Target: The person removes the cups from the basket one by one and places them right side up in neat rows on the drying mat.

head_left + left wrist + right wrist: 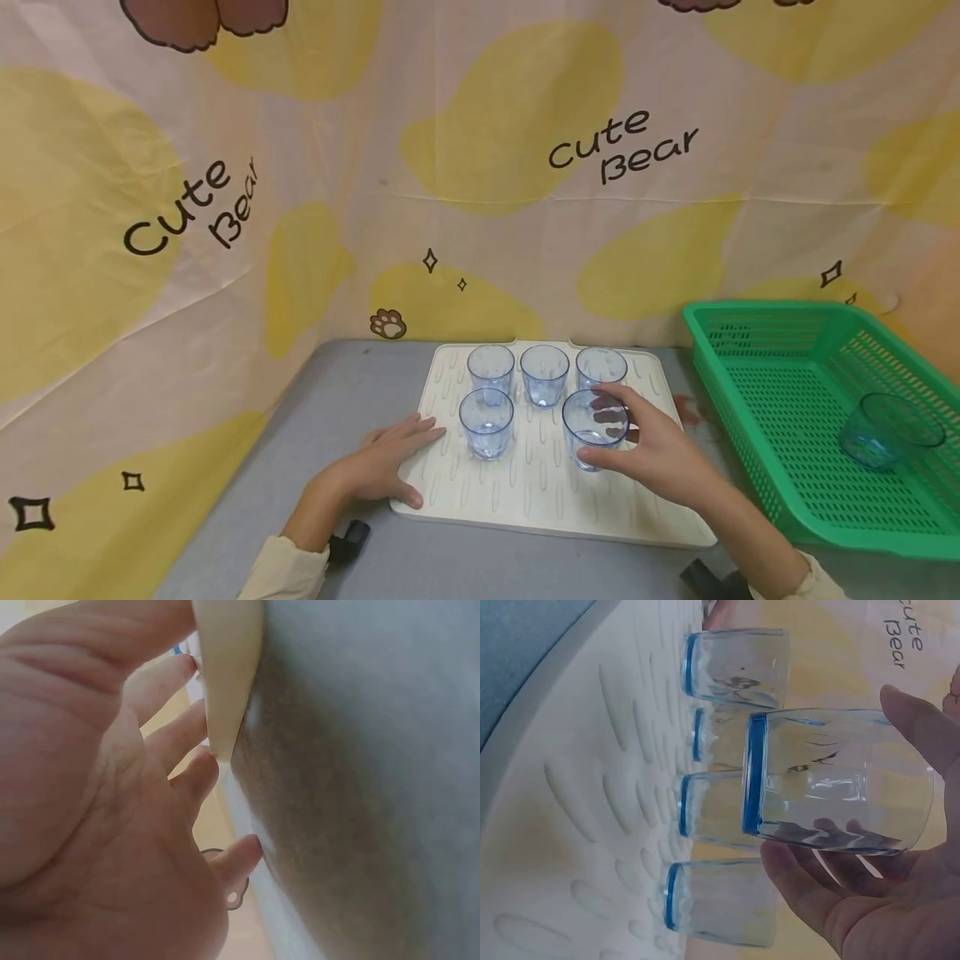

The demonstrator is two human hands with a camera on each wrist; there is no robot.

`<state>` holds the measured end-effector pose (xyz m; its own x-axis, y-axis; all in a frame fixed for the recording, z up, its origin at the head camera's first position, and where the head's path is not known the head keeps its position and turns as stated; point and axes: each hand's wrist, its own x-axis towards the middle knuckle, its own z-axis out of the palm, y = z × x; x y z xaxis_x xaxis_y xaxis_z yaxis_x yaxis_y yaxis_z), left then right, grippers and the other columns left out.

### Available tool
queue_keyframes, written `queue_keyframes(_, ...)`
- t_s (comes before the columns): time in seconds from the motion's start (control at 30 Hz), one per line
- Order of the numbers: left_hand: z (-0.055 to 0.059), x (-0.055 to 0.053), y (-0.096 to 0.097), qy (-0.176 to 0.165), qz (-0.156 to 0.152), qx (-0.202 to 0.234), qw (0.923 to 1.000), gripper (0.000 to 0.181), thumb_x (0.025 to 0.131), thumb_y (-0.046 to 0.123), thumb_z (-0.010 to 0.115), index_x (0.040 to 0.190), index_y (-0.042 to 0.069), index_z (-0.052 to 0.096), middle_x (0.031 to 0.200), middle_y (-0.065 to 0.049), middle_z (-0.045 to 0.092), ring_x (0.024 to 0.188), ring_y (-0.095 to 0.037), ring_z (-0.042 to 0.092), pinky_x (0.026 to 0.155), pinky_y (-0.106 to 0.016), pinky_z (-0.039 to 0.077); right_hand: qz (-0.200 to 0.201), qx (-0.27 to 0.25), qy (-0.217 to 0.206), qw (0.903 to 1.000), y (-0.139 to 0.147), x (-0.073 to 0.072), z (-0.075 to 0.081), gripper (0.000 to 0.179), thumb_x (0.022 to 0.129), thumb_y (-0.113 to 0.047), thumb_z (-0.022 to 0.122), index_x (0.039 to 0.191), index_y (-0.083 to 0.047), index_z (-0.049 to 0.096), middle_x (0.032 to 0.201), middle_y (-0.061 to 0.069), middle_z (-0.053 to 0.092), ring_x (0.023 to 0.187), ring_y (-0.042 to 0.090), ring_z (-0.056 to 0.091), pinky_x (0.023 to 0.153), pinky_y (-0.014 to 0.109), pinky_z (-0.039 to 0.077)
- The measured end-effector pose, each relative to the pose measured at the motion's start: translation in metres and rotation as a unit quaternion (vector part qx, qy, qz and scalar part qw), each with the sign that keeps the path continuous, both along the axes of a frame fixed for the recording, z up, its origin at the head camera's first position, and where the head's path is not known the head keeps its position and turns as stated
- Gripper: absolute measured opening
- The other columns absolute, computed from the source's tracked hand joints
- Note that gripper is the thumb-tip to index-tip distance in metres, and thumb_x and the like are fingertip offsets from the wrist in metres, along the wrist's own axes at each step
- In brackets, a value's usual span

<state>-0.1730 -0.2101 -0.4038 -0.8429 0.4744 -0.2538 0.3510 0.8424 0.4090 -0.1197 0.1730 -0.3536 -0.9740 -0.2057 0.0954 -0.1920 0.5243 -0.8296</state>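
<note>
My right hand holds a clear bluish drinking glass between thumb and fingers over the right part of the white ridged drying mat. In the right wrist view, the blue base of this glass hangs a little above the mat. Three glasses stand upright in a back row: left, middle and right. One more glass stands in front, at the left. My left hand rests at the mat's left edge, its fingers extended and thumb spread.
To the right, a green plastic basket stands beside the mat, with one tilted glass inside. Grey cloth covers the table. A printed curtain hangs close behind the mat and along the left.
</note>
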Motion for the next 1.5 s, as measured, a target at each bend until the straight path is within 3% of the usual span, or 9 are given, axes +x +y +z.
queue_keyframes(0.23, -0.002, -0.001, -0.004, 0.006, -0.024, 0.015, 0.9996, 0.098, 0.069, 0.038, 0.085, 0.153, 0.017, 0.039, 0.164, -0.009, 0.029, 0.154, -0.036, 0.017, 0.117, -0.064, 0.017, 0.003, -0.010, -0.005, 0.9999, -0.009, -0.005, -0.004, 0.080, 0.077, -0.036, 0.084, 0.142, -0.011, 0.045, 0.135, 0.015, 0.058, 0.113, 0.030, 0.063, 0.087, 0.027, 0.054)
queue_keyframes(0.47, 0.000, 0.000, -0.003, 0.004, -0.024, 0.019, 0.9995, 0.098, 0.070, 0.037, 0.085, 0.154, 0.016, 0.038, 0.164, -0.010, 0.028, 0.154, -0.037, 0.016, 0.117, -0.066, 0.015, 0.014, -0.023, 0.004, 0.9996, -0.016, -0.011, -0.009, 0.078, 0.079, -0.034, 0.084, 0.142, -0.009, 0.046, 0.134, 0.015, 0.059, 0.112, 0.026, 0.064, 0.092, 0.035, 0.054)
queue_keyframes(0.77, 0.001, 0.001, -0.002, -0.006, -0.001, 0.016, 0.9999, 0.099, 0.068, 0.038, 0.085, 0.154, 0.022, 0.038, 0.165, -0.005, 0.027, 0.155, -0.033, 0.013, 0.111, -0.078, 0.004, 0.010, -0.027, -0.008, 0.9996, -0.026, -0.021, -0.022, 0.079, 0.080, -0.036, 0.082, 0.143, -0.009, 0.044, 0.134, 0.014, 0.059, 0.118, 0.025, 0.061, 0.099, 0.043, 0.050)
queue_keyframes(1.1, 0.002, 0.002, -0.002, -0.012, 0.005, 0.015, 0.9998, 0.099, 0.068, 0.038, 0.085, 0.154, 0.023, 0.038, 0.166, -0.004, 0.025, 0.156, -0.033, 0.012, 0.109, -0.081, 0.000, -0.012, -0.019, -0.041, 0.9989, -0.044, -0.031, -0.033, 0.080, 0.077, -0.036, 0.084, 0.141, -0.011, 0.045, 0.134, 0.011, 0.060, 0.122, 0.028, 0.060, 0.101, 0.045, 0.050)
queue_keyframes(1.5, 0.002, 0.003, -0.001, -0.019, 0.015, 0.005, 0.9997, 0.099, 0.068, 0.039, 0.085, 0.154, 0.027, 0.037, 0.166, -0.001, 0.024, 0.156, -0.030, 0.012, 0.109, -0.080, 0.000, -0.028, -0.004, -0.033, 0.9991, -0.054, -0.036, -0.046, 0.084, 0.074, -0.033, 0.086, 0.143, -0.009, 0.044, 0.133, 0.013, 0.060, 0.123, 0.030, 0.060, 0.104, 0.049, 0.048)
